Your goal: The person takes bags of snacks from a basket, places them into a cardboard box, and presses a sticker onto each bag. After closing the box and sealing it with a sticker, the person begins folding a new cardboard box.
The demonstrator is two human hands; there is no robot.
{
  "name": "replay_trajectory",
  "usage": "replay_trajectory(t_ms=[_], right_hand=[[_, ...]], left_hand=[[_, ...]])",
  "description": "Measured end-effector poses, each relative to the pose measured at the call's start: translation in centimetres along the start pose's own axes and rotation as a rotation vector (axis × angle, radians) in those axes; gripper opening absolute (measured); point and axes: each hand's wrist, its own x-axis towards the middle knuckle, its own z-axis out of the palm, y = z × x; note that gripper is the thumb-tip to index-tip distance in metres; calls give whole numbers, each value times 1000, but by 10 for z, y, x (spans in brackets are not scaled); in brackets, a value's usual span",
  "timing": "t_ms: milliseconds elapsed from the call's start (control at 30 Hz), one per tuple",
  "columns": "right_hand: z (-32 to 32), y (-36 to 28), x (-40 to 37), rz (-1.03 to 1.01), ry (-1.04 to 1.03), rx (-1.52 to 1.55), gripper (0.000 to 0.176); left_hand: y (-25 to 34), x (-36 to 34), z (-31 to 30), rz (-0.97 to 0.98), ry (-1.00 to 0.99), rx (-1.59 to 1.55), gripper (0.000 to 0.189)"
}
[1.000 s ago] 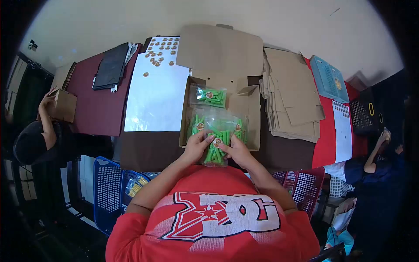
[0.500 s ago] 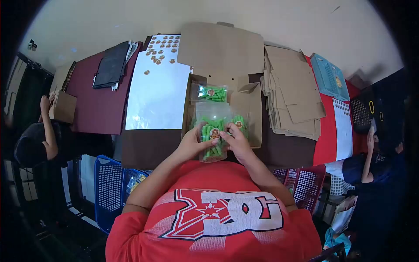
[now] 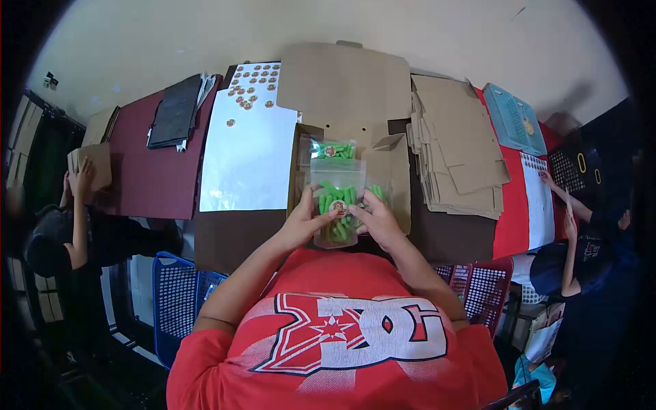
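Now I see both hands closed on one bag (image 3: 336, 195), held upright just over the near edge of the box (image 3: 395, 179). The left hand (image 3: 301, 224) grips its left side, with the thumb lying on the front near a round label (image 3: 337, 206). The right hand (image 3: 377, 223) grips the right side, its fingers (image 3: 367, 199) curled around the edge.

The bag is clear, soft plastic and rectangular. Short green sticks fill the lower part, and the top part is flat. The box is brown cardboard with open flaps, and it sits on the dark table (image 3: 232, 236). Inside it, farther back, a second bag (image 3: 334, 149) of the same kind lies flat.

Some more green shows behind the right hand, but the hand hides most of it. The bottom corners of the held bag are covered by the palms. Left of the box lies a glossy white sheet (image 3: 246, 154). Right of the box is a pile of flat cardboards (image 3: 456, 147).
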Motion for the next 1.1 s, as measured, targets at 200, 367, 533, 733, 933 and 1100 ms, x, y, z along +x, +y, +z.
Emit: replay_trajectory(t_ms=[200, 367, 533, 733, 933, 1100], right_hand=[[14, 21, 17, -394, 248, -426, 33], [19, 15, 10, -309, 224, -121, 23], [17, -2, 1, -264, 149, -310, 44], [13, 12, 4, -413, 121, -439, 62], [10, 21, 2, -351, -65, -49, 51], [17, 8, -11, -232, 137, -391, 47]], left_hand=[[-9, -2, 25, 98, 388, 473, 38], [-32, 4, 16, 267, 365, 211, 34], [-19, 2, 16, 237, 335, 256, 29], [-21, 0, 9, 138, 148, 45, 28], [-22, -3, 13, 175, 178, -34, 27], [-27, -9, 19, 186, 184, 148, 28]])
